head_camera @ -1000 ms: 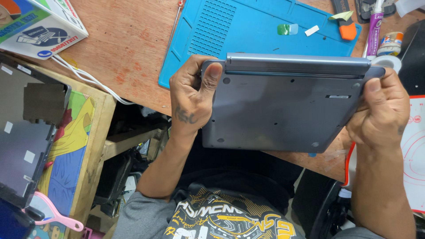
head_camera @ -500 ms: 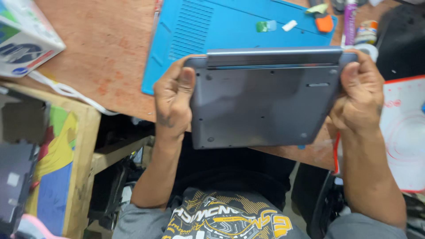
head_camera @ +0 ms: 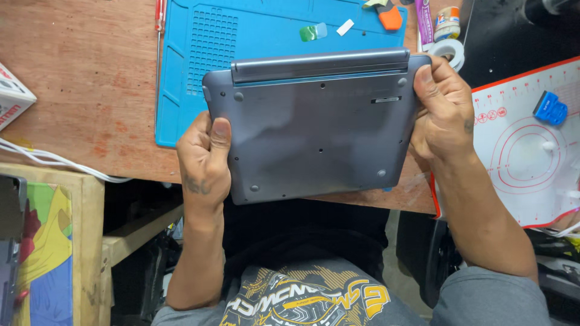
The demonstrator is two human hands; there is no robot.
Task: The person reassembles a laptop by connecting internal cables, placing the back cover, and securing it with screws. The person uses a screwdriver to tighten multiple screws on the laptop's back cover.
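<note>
Wooden table (head_camera: 84,90) fills the head view, with a blue mat (head_camera: 266,36) lying on it and a white and red mat (head_camera: 531,151) off to the right. Both hands hold a grey laptop (head_camera: 314,127) bottom side up, over the near edge of the table and the blue mat, its hinge edge pointing away from the person. The left hand (head_camera: 202,157) grips the laptop's left edge, thumb pressed flat on the underside and fingers wrapped out of sight behind it. The right hand (head_camera: 444,111) clamps the right edge near the far corner, thumb on top, fingers hidden beneath. A tape roll (head_camera: 450,53) sits just beyond the right hand, touching nothing I can tell. A blue scraper (head_camera: 550,107) rests on the white mat, well apart from the laptop. White cables (head_camera: 54,162) trail across the table's left side.
</note>
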